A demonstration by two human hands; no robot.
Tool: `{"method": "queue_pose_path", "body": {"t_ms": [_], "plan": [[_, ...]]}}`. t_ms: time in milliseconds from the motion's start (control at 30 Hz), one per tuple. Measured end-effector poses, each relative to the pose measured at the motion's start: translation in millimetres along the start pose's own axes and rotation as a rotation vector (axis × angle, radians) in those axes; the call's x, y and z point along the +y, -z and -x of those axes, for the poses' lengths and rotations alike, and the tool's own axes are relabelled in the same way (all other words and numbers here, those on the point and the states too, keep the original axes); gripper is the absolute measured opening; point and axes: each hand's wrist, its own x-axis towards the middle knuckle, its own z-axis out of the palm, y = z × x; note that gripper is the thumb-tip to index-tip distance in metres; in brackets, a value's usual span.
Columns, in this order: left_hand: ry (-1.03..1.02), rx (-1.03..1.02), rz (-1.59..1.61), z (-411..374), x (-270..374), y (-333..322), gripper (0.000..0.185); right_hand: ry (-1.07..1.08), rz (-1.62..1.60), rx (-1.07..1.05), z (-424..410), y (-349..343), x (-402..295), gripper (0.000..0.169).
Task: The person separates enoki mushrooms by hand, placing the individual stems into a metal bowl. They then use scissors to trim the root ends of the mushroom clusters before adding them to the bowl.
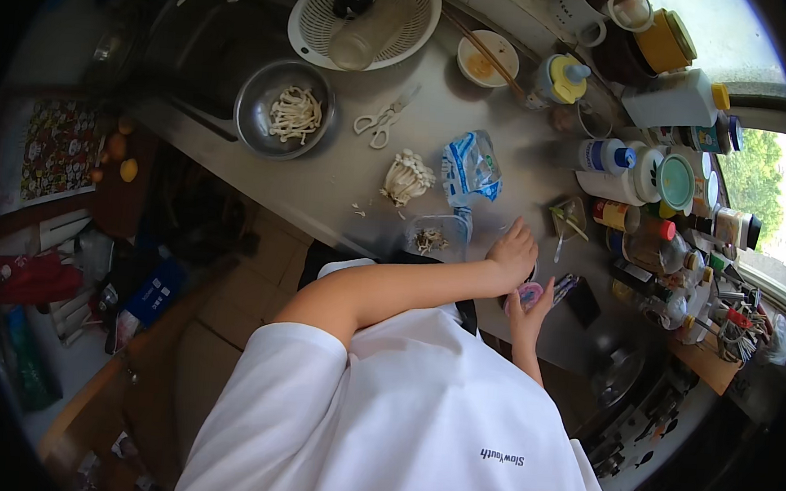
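Observation:
My left hand [514,256] reaches across to the right, its fingers bent down over the counter; whether it holds anything is hidden. Just below it, my right hand [530,315] has thumb and fingers around a round pink patterned item [530,296]. Left of my hands stands a clear plastic tub [458,230] with mushroom trimmings [430,240]. Beyond it lie a bunch of white mushrooms [407,177] and a crumpled blue-and-clear plastic bag [472,166]. A steel bowl [245,118] holds separated mushrooms [295,114]. White-handled kitchen scissors [386,118] lie beside the bowl.
A white colander [299,20] holds a clear container. A white bowl [486,76] has chopsticks across it. Bottles and jars [631,165] crowd the window side. A small dish with green pieces [568,219] and a dark flat object [582,303] lie near my hands. The sink is at upper left.

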Motion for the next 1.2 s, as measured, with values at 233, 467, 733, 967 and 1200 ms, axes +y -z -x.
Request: {"method": "queue_pose_path", "body": {"t_ms": [233,467,733,967,1200], "plan": [[0.124,0.386,0.416,69,-46,47,0.012,-0.051,-0.451,-0.054,12,7,-90,0.033],[0.485,0.493,0.325,206,-148,97,0.013,-0.045,-0.591,-0.196,21,-28,-158,0.015],[0.455,0.319,0.308,271,-205,115,0.016,0.041,-0.464,-0.156,31,-63,-233,0.007],[0.489,0.285,0.559,296,-267,139,0.025,0.078,-0.415,-0.313,4,-97,-341,0.018],[0.402,0.316,0.438,333,-323,164,0.027,0.136,-0.361,-0.298,-36,-150,-434,0.022]]}}
